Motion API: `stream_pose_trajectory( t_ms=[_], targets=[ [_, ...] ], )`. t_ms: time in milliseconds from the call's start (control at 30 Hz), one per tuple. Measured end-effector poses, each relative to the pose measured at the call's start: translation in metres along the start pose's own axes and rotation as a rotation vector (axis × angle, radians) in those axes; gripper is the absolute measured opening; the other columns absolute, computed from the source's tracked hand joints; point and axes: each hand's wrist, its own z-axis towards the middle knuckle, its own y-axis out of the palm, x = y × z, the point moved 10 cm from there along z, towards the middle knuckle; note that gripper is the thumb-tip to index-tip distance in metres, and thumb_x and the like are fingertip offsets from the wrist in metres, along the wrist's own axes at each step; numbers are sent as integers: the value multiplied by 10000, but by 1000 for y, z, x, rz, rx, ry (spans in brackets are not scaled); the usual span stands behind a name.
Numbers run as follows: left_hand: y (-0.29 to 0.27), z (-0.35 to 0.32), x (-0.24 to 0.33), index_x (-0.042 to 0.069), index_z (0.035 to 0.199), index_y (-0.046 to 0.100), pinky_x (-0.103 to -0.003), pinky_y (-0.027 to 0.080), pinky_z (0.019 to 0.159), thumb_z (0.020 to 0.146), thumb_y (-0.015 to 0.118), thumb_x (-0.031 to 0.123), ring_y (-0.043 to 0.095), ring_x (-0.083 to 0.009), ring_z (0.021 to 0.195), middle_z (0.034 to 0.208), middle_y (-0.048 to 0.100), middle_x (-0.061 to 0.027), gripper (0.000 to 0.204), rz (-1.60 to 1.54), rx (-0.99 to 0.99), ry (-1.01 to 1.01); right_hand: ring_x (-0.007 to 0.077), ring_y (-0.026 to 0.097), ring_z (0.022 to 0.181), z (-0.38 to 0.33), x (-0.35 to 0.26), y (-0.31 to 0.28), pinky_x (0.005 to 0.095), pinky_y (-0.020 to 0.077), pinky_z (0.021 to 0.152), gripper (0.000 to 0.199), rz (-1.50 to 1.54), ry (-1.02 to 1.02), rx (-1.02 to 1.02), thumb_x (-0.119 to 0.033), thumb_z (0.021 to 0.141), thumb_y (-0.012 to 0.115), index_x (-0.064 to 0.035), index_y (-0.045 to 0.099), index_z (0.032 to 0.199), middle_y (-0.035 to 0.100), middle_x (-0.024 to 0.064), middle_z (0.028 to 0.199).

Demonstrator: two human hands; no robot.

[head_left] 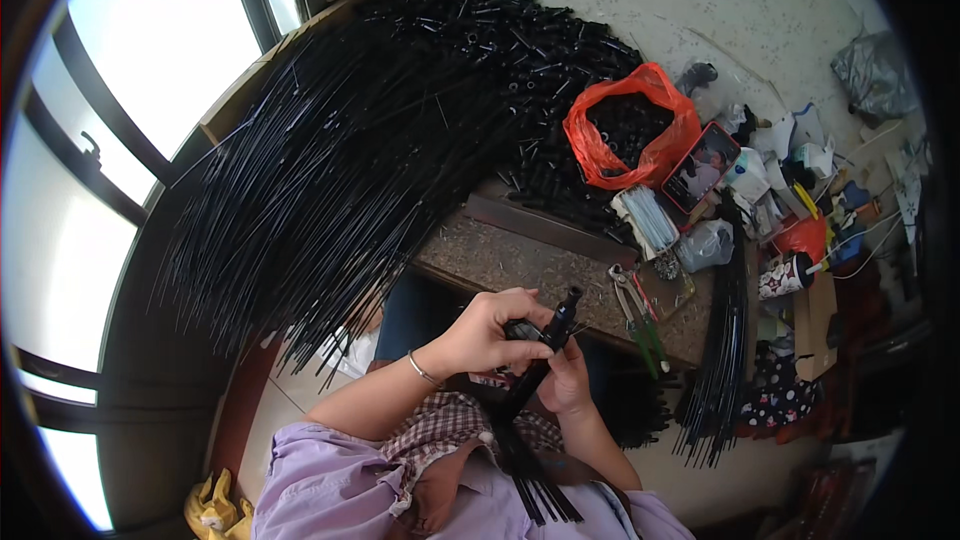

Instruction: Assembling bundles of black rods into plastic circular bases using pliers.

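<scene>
My left hand (487,332) and my right hand (566,380) meet in front of my chest around a bundle of thin black rods (530,430). The bundle runs from my lap up to a black cylindrical cap (565,312) at its top end. The left hand's fingers curl over a small black part against the bundle just below the cap. The right hand grips the bundle from the other side, slightly lower. A thin bracelet (422,371) sits on my left wrist.
A huge fan of long black rods (330,170) with black tube ends (520,50) covers the stone-topped table (500,255). A red bag of black parts (630,135), pliers (637,312), a phone (703,166), clutter and another rod bundle (725,360) lie right. Windows are left.
</scene>
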Motion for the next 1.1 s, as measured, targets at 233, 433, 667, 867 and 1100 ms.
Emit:
stream_pose_trajectory(
  t_ms=[233,433,667,867,1100],
  targets=[
    [7,1,6,-11,868,663,-432,417,897,702,703,33,588,-258,839,799,637,-129,176,-403,-82,196,187,587,849,-10,-5,27,316,475,742,379,28,37,-256,-161,791,642,-58,518,1134,591,71,943],
    [54,-7,29,25,683,643,-476,399,898,661,747,88,559,-242,744,701,613,-101,123,-909,-509,221,164,563,940,-32,11,36,323,430,863,354,-137,127,-413,-66,728,689,-42,559,1056,588,71,980],
    [26,11,-27,19,1289,375,-365,351,968,623,804,292,484,-194,1097,1194,496,-84,838,-779,-33,-89,118,553,826,-10,-27,-7,270,441,757,212,22,-163,2,-87,831,585,-31,523,1026,585,44,928],
    [11,15,14,-7,1075,545,-272,457,767,589,826,221,568,-147,883,978,583,-76,606,19,107,-10,74,525,827,-15,-57,5,216,418,718,199,-449,-560,287,-53,837,584,1,544,1024,576,43,970],
    [-5,10,-6,3,854,616,-254,463,660,609,783,15,572,-123,734,786,624,-51,297,-213,63,-138,109,584,788,-7,-70,34,233,461,670,155,-731,-431,56,-4,746,674,12,605,884,632,71,855]
  ],
)
